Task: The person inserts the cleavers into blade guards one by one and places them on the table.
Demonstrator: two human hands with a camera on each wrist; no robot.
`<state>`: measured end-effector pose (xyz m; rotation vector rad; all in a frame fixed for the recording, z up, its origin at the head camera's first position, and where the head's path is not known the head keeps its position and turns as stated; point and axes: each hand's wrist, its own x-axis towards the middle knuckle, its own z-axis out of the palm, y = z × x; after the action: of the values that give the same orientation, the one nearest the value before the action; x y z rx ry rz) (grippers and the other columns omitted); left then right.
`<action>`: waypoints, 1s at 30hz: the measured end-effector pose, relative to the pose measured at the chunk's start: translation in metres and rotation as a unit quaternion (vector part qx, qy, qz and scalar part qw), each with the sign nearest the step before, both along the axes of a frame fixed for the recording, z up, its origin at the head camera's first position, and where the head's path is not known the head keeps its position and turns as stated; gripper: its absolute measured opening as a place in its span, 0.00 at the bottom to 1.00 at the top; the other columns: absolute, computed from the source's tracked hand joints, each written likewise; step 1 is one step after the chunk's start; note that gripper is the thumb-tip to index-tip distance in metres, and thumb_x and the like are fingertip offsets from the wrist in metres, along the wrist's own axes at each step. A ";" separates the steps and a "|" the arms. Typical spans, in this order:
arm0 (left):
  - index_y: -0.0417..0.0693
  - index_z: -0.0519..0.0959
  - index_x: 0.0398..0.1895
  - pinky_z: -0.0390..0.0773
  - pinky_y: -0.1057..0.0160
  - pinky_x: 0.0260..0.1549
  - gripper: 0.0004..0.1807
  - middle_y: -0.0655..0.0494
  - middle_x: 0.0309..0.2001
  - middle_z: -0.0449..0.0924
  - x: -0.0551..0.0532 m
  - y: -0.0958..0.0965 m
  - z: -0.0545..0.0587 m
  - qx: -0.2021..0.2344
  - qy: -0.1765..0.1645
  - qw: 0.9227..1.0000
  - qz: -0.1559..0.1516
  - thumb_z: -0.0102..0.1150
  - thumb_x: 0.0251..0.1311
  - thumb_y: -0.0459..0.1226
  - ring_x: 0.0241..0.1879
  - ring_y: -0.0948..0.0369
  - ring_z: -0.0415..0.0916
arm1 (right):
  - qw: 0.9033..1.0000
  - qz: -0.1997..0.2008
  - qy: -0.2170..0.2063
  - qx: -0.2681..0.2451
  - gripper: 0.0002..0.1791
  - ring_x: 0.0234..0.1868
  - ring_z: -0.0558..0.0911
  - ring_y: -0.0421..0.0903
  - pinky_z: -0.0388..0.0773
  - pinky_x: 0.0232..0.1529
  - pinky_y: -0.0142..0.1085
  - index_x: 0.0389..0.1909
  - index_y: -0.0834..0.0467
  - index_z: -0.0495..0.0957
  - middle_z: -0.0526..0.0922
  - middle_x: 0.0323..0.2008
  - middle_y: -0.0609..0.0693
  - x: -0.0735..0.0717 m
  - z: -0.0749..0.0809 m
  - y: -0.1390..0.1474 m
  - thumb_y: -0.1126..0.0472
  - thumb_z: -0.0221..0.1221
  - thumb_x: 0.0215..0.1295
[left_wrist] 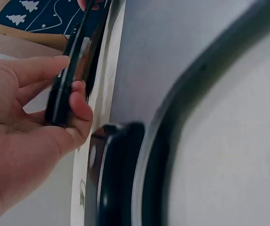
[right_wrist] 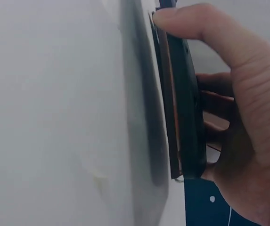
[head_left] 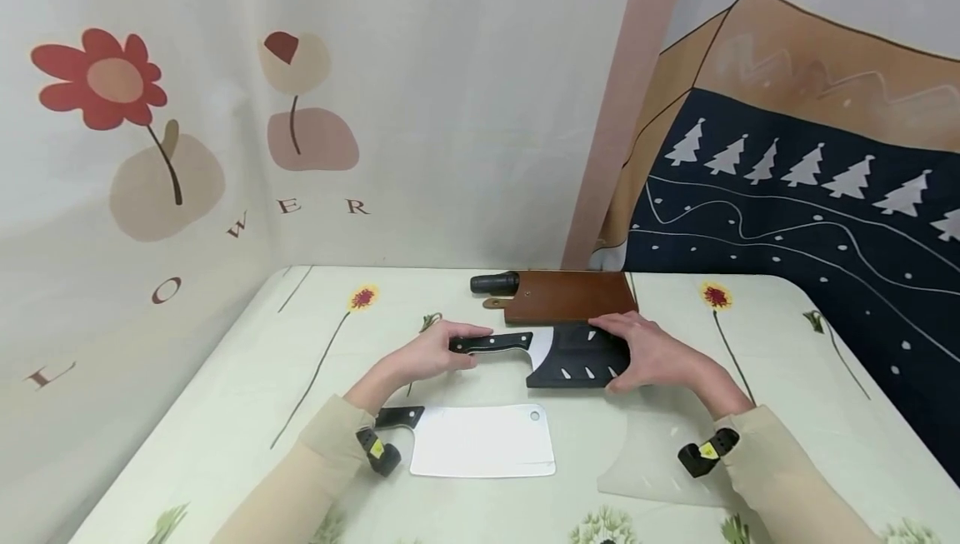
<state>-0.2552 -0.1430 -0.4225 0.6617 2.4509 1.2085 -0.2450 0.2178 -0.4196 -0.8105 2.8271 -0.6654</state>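
Observation:
A cleaver with a black riveted handle (head_left: 495, 342) lies crosswise over the middle of the table. Its blade sits in a black sheath (head_left: 573, 356) with small white slots; only a strip of blade shows beside the handle. My left hand (head_left: 431, 352) pinches the handle's end between thumb and fingers, also seen in the left wrist view. Around the right end of the sheath, my right hand (head_left: 656, 354) grips with thumb on the near edge and fingers on the far edge. In the right wrist view the sheath appears edge-on in that hand.
Nearer me, below the left hand, lies a bare cleaver (head_left: 483, 442), its handle partly behind the left wrist camera. A brown sheath (head_left: 573, 296) with a black handle (head_left: 493, 283) beside it lies at the table's back. A translucent sheet-like cover (head_left: 652, 465) lies under the right forearm.

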 end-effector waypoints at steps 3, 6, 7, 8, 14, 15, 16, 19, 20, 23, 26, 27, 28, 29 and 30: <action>0.52 0.72 0.63 0.64 0.48 0.57 0.28 0.53 0.62 0.70 0.001 -0.007 -0.001 -0.003 -0.026 1.000 0.015 0.62 0.58 0.34 0.61 0.54 0.64 | 1.000 -0.008 0.005 0.012 0.53 0.61 0.65 0.55 0.64 0.56 0.56 0.66 0.57 0.66 0.68 0.63 0.56 0.000 -0.003 -0.004 0.45 0.73 0.34; 0.52 0.69 0.65 0.58 0.44 0.61 0.29 0.51 0.65 0.66 0.001 -0.012 -0.001 -0.006 -0.043 0.999 0.022 0.60 0.59 0.35 0.67 0.51 0.57 | 1.000 -0.015 0.009 0.025 0.53 0.61 0.65 0.55 0.64 0.56 0.56 0.66 0.57 0.66 0.68 0.63 0.56 -0.001 -0.005 -0.007 0.45 0.73 0.33; 0.52 0.69 0.66 0.56 0.43 0.62 0.29 0.50 0.66 0.65 0.002 -0.013 -0.001 -0.007 -0.047 0.999 0.025 0.60 0.60 0.36 0.68 0.50 0.55 | 0.999 -0.017 0.009 0.026 0.53 0.61 0.66 0.56 0.65 0.56 0.56 0.65 0.57 0.67 0.69 0.63 0.56 -0.001 -0.006 -0.008 0.45 0.73 0.33; 0.52 0.68 0.66 0.55 0.42 0.62 0.29 0.50 0.66 0.65 0.001 -0.013 -0.001 -0.008 -0.049 0.998 0.027 0.59 0.60 0.36 0.68 0.49 0.54 | 0.999 -0.019 0.010 0.031 0.53 0.61 0.66 0.55 0.65 0.56 0.56 0.65 0.57 0.67 0.69 0.62 0.56 -0.002 -0.006 -0.009 0.46 0.73 0.33; 0.51 0.66 0.68 0.54 0.42 0.63 0.29 0.50 0.68 0.62 0.004 -0.010 0.000 -0.023 -0.043 0.998 0.036 0.57 0.62 0.35 0.69 0.48 0.52 | 0.997 -0.018 0.029 0.069 0.52 0.59 0.68 0.54 0.68 0.54 0.54 0.65 0.59 0.67 0.70 0.62 0.56 -0.004 -0.006 -0.014 0.44 0.72 0.33; 0.51 0.66 0.68 0.54 0.43 0.63 0.29 0.49 0.68 0.62 0.004 -0.009 0.001 -0.026 -0.040 0.998 0.034 0.56 0.62 0.35 0.69 0.48 0.52 | 0.997 -0.020 0.031 0.073 0.52 0.59 0.68 0.55 0.68 0.55 0.55 0.65 0.59 0.67 0.70 0.62 0.56 -0.004 -0.006 -0.014 0.44 0.72 0.33; 0.50 0.65 0.68 0.54 0.43 0.63 0.29 0.49 0.68 0.62 0.005 -0.008 0.001 -0.029 -0.035 0.998 0.033 0.56 0.62 0.34 0.69 0.49 0.52 | 0.997 -0.021 0.031 0.074 0.52 0.59 0.68 0.55 0.67 0.55 0.55 0.65 0.60 0.68 0.71 0.62 0.56 -0.004 -0.006 -0.014 0.44 0.72 0.33; 0.48 0.65 0.68 0.54 0.44 0.63 0.29 0.49 0.68 0.62 0.006 -0.006 0.002 -0.032 -0.027 0.999 0.029 0.55 0.62 0.33 0.69 0.48 0.52 | 0.996 -0.023 0.031 0.076 0.52 0.60 0.67 0.56 0.66 0.55 0.57 0.64 0.60 0.68 0.71 0.61 0.57 -0.004 -0.006 -0.012 0.45 0.72 0.33; 0.47 0.64 0.68 0.54 0.45 0.63 0.29 0.48 0.68 0.62 0.006 -0.005 0.002 -0.033 -0.027 0.999 0.028 0.54 0.62 0.32 0.69 0.48 0.52 | 0.997 -0.022 0.029 0.075 0.52 0.60 0.67 0.56 0.65 0.56 0.57 0.64 0.60 0.68 0.71 0.61 0.57 -0.004 -0.006 -0.011 0.45 0.72 0.34; 0.46 0.63 0.69 0.53 0.45 0.64 0.30 0.48 0.67 0.63 0.007 -0.005 0.001 -0.032 -0.028 0.999 0.030 0.54 0.62 0.31 0.69 0.48 0.52 | 0.997 -0.019 0.018 0.069 0.51 0.61 0.66 0.56 0.65 0.57 0.55 0.65 0.61 0.67 0.70 0.62 0.57 -0.004 -0.007 -0.010 0.45 0.72 0.35; 0.47 0.63 0.69 0.54 0.44 0.63 0.30 0.48 0.66 0.65 0.007 -0.006 0.000 -0.034 -0.026 0.999 0.032 0.54 0.62 0.32 0.68 0.48 0.54 | 0.998 -0.019 0.007 0.056 0.52 0.62 0.66 0.56 0.66 0.57 0.54 0.65 0.60 0.67 0.70 0.62 0.57 -0.004 -0.007 -0.007 0.44 0.73 0.36; 0.47 0.62 0.69 0.56 0.44 0.63 0.30 0.48 0.66 0.65 0.007 -0.007 0.000 -0.035 -0.025 0.999 0.033 0.54 0.63 0.33 0.68 0.48 0.55 | 0.998 -0.019 0.005 0.053 0.52 0.62 0.66 0.56 0.66 0.57 0.55 0.66 0.60 0.66 0.70 0.63 0.57 -0.003 -0.007 -0.006 0.43 0.73 0.37; 0.47 0.62 0.70 0.57 0.44 0.62 0.31 0.48 0.65 0.66 0.007 -0.008 0.000 -0.036 -0.022 0.999 0.033 0.55 0.63 0.33 0.67 0.48 0.56 | 0.998 -0.019 0.005 0.051 0.53 0.62 0.65 0.57 0.65 0.57 0.56 0.66 0.59 0.65 0.70 0.63 0.56 -0.002 -0.006 -0.004 0.42 0.73 0.38; 0.47 0.62 0.70 0.58 0.43 0.61 0.31 0.48 0.65 0.66 0.006 -0.010 0.001 -0.038 -0.017 0.999 0.034 0.55 0.62 0.33 0.66 0.48 0.58 | 0.999 -0.018 0.007 0.048 0.54 0.62 0.65 0.57 0.65 0.57 0.57 0.67 0.59 0.64 0.69 0.63 0.57 0.000 -0.005 -0.002 0.41 0.73 0.38; 0.47 0.62 0.70 0.60 0.44 0.60 0.31 0.48 0.64 0.67 0.006 -0.012 0.002 -0.039 -0.010 0.999 0.035 0.56 0.62 0.34 0.65 0.48 0.59 | 0.999 -0.020 0.008 0.045 0.55 0.62 0.65 0.57 0.64 0.57 0.58 0.68 0.57 0.64 0.69 0.63 0.56 0.001 -0.004 0.001 0.40 0.73 0.38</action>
<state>-0.2489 -0.1549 -0.4205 0.5437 2.5091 1.1321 -0.2436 0.2189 -0.4233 -0.7502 2.8715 -0.5353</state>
